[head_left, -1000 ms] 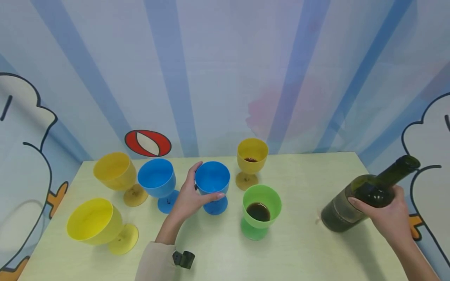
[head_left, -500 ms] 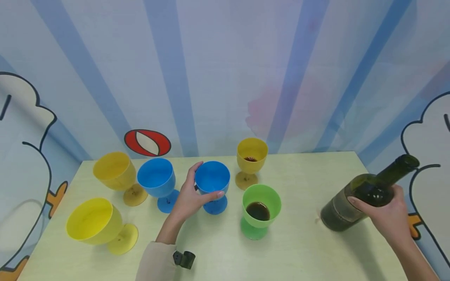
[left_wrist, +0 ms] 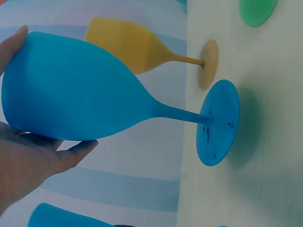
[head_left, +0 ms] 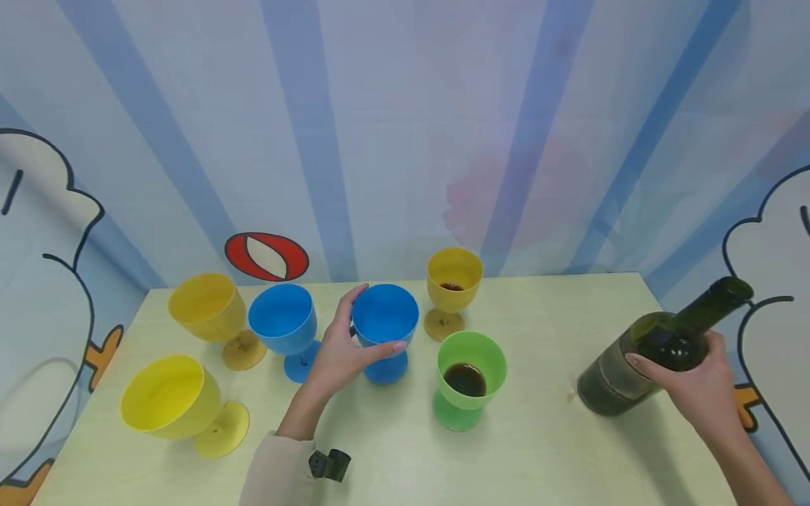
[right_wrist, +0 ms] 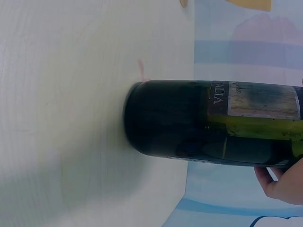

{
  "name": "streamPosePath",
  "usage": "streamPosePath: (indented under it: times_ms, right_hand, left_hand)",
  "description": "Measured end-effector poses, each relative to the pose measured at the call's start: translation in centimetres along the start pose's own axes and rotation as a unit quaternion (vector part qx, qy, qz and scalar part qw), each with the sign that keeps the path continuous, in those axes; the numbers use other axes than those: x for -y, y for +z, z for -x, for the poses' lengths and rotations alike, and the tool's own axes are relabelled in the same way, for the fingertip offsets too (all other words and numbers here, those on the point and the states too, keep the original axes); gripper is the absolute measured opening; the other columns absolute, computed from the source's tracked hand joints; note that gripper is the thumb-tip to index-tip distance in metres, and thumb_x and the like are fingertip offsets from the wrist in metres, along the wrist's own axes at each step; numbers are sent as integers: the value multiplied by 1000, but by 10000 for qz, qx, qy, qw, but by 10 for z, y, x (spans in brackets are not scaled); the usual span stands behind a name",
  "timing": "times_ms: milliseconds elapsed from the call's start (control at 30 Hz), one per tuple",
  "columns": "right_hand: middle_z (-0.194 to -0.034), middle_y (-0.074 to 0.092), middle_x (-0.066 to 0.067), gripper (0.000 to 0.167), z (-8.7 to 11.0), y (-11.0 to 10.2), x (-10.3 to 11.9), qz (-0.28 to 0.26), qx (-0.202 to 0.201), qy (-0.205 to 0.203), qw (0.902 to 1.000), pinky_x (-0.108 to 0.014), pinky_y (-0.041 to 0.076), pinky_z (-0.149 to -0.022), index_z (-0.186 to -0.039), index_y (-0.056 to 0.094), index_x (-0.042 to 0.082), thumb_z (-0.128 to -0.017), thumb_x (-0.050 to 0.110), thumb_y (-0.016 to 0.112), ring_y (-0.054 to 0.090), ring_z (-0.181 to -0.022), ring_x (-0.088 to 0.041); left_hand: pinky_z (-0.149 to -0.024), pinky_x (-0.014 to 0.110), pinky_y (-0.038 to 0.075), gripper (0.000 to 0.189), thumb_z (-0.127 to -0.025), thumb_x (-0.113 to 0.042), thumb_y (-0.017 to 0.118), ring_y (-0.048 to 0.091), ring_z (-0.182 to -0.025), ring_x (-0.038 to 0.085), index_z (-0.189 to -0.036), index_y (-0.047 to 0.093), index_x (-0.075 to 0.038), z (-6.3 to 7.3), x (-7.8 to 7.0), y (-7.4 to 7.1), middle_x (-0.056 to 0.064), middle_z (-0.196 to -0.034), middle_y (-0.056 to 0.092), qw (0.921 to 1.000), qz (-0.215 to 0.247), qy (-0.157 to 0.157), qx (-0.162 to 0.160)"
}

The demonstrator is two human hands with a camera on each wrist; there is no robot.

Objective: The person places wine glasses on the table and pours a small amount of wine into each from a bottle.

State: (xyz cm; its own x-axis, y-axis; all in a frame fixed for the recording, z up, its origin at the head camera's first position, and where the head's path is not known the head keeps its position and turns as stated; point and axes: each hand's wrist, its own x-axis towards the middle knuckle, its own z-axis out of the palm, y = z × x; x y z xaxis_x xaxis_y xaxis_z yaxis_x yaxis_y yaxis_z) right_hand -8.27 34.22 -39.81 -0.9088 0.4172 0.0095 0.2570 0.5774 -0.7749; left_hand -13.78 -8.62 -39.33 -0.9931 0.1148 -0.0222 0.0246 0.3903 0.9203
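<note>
My left hand (head_left: 344, 348) grips the bowl of a blue goblet (head_left: 387, 316), thumb on the near side and fingers on the far left. In the left wrist view the blue goblet (left_wrist: 80, 90) stands upright, its foot just off the table with a shadow beside it. At the right, my right hand (head_left: 696, 393) is wrapped round the upper body of a dark green wine bottle (head_left: 623, 369). The right wrist view shows the bottle's base at the table and a label reading ITALIA. A green goblet (head_left: 471, 355) with dark liquid stands to the right of the held goblet.
A yellow goblet (head_left: 454, 277) with a little dark liquid stands at the back. Another blue goblet (head_left: 281, 320), an amber-yellow goblet (head_left: 205, 306) and a bright yellow goblet (head_left: 167, 393) stand on the left. A printed cloth backdrop (head_left: 405, 140) rises behind the table (head_left: 544, 464).
My left hand has raised the blue goblet slightly off the table. The right hand and the wine bottle have stayed in place.
</note>
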Motion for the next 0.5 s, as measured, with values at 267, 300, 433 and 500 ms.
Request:
streamPosePath:
  times_ms: [267,300,433,500]
  right_hand:
    - [-131,25,-36,95,0,2,3,16,219,-188,9996,-65,32,-84,-138,8,-6,-78,30,72,32,-114,-53]
    - [-131,25,-36,96,0,2,3,0,246,-219,9995,-65,32,-84,-139,7,-6,-78,30,72,32,-114,-53]
    - [-132,25,-35,96,-1,3,5,-70,304,-375,9988,-65,31,-85,-138,8,-6,-77,28,74,32,-114,-53]
    - [-132,25,-35,97,-1,3,6,-104,346,-440,9984,-65,31,-85,-138,8,-6,-76,28,74,31,-114,-53]
  left_hand:
    - [-98,54,33,91,-73,-27,77,22,-133,34,-144,21,-22,4,-17,-2,9,-148,23,9998,-13,212,38]
    - [-98,54,33,91,-73,-27,77,22,-133,33,-144,21,-22,4,-19,-2,8,-148,23,9998,-19,208,49]
    - [-96,54,36,91,-73,-27,77,23,-132,35,-144,21,-21,6,-24,-1,9,-148,23,9996,-45,289,57]
    - [-95,54,37,91,-72,-26,78,23,-132,34,-144,21,-21,7,-26,-1,9,-147,24,9995,-54,303,58]
